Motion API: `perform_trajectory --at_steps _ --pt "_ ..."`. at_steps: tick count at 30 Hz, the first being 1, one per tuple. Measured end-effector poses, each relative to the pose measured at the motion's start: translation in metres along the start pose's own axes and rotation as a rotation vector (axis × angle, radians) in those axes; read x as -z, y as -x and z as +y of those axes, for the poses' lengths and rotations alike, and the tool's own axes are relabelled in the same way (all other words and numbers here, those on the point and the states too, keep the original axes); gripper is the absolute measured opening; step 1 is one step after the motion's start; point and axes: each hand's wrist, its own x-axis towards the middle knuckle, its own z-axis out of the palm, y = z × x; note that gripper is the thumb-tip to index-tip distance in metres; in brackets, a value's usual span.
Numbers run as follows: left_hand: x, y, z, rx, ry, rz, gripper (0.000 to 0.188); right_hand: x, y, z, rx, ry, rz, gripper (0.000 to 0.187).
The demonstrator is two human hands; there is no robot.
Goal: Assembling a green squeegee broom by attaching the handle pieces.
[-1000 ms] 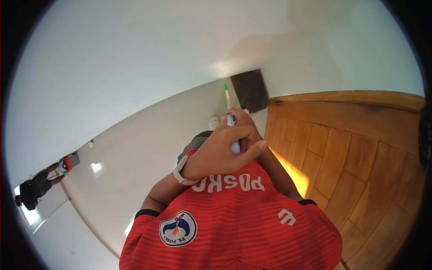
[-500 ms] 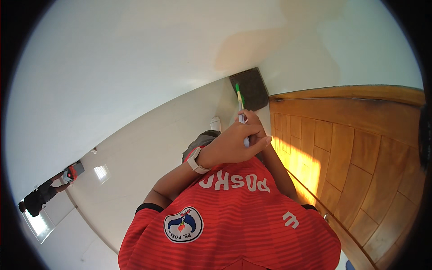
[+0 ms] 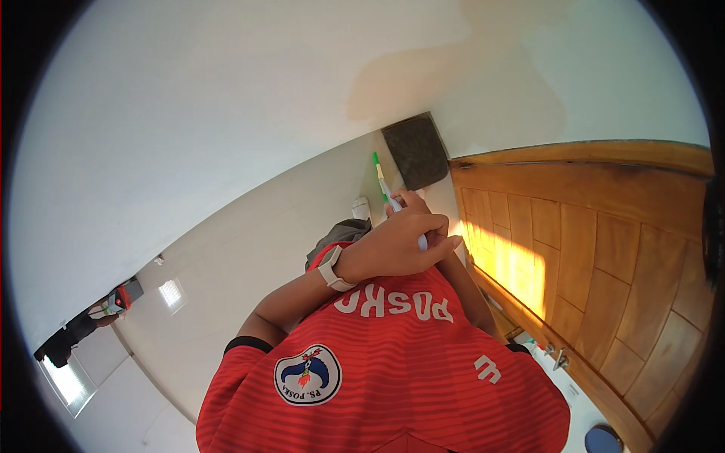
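Note:
My left hand [image 3: 396, 245], with a pale watch [image 3: 333, 269] on its wrist, is closed around the upper end of a long-handled tool [image 3: 393, 203]. The tool has a pale grey-violet handle, a yellowish part and green at its far end; it may be a broom, but I cannot tell its kind. Farther along the handle my right hand [image 3: 408, 201] grips it too, its forearm passing behind my left hand. The green end slants down over the pale floor, just left of a dark square mat [image 3: 416, 152]. Whether it touches the floor I cannot tell.
A white wall [image 3: 189, 113] runs along the left and far side. To the right stands a wooden door [image 3: 581, 249] with a metal handle [image 3: 557, 358]. A round blue object [image 3: 603, 439] lies beyond it. At far left a person in dark clothes [image 3: 72, 336] has hands on a grey-red object [image 3: 121, 297].
The tool's green end has swung left, off the dark mat and over the pale floor. A wider gap shows beside the door's handle edge. Both hands keep their grip.

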Motion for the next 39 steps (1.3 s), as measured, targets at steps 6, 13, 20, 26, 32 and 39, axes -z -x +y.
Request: perform_trajectory --at_steps 6,13,20,26,32,39 --pt "0.000 -0.001 -0.002 -0.087 -0.036 0.007 0.036 -0.007 -0.004 0.008 0.023 -0.028 0.023 0.037" --pt "-0.002 0.002 -0.012 -0.050 -0.020 -0.022 0.037 -0.012 -0.003 -0.011 0.013 -0.012 0.108 0.035" --pt "-0.003 0.007 -0.020 0.014 0.017 -0.025 0.036 -0.029 -0.007 0.042 0.129 0.023 0.092 0.039" --pt "0.006 0.015 -0.024 0.084 0.005 0.047 0.028 -0.028 -0.017 0.020 0.065 0.061 0.021 0.040" --pt "0.007 0.021 0.010 0.011 0.035 0.154 0.028 0.006 -0.014 -0.038 -0.063 0.214 -0.142 0.027" --pt "0.010 0.016 0.058 -0.199 0.159 0.000 0.027 0.051 0.015 -0.092 -0.214 0.251 -0.013 0.020"
